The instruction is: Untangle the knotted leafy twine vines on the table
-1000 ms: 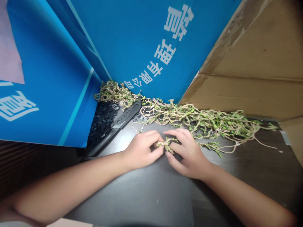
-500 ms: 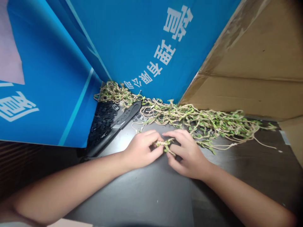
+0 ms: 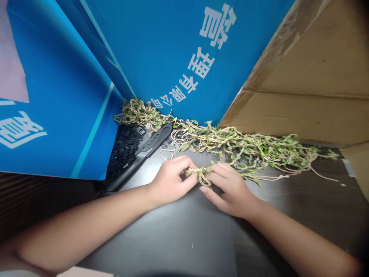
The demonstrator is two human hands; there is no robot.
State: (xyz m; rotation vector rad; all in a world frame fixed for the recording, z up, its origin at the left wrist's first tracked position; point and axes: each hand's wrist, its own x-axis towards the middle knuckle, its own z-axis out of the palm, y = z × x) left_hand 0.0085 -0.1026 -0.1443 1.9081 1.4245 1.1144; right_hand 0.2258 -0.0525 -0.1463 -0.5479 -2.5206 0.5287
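Observation:
My left hand (image 3: pixel 172 180) pinches a short braided length of leafy twine (image 3: pixel 198 170) between thumb and fingers. It is beige cord with small green leaves worked in, and a loop of it hangs between my two hands. On the other side, my right hand (image 3: pixel 230 186) has its curled fingers on the same piece, with the thumb tip a little apart and lower. Part of the twine is hidden behind the fingers. Just beyond my hands lies a long tangled pile of the same leafy twine (image 3: pixel 259 152).
A smaller bundle of leafy twine (image 3: pixel 138 111) sits in the back corner. A black-handled cutting tool (image 3: pixel 144 154) lies beside small black pieces (image 3: pixel 121 142) on the grey surface (image 3: pixel 161 242). Blue printed panels (image 3: pixel 173 46) and a cardboard wall (image 3: pixel 302 77) stand behind.
My right fingers have curled down onto the braid, the index finger no longer stretched toward my left hand. The twine between my hands has shifted slightly upward. My left hand keeps its pinch.

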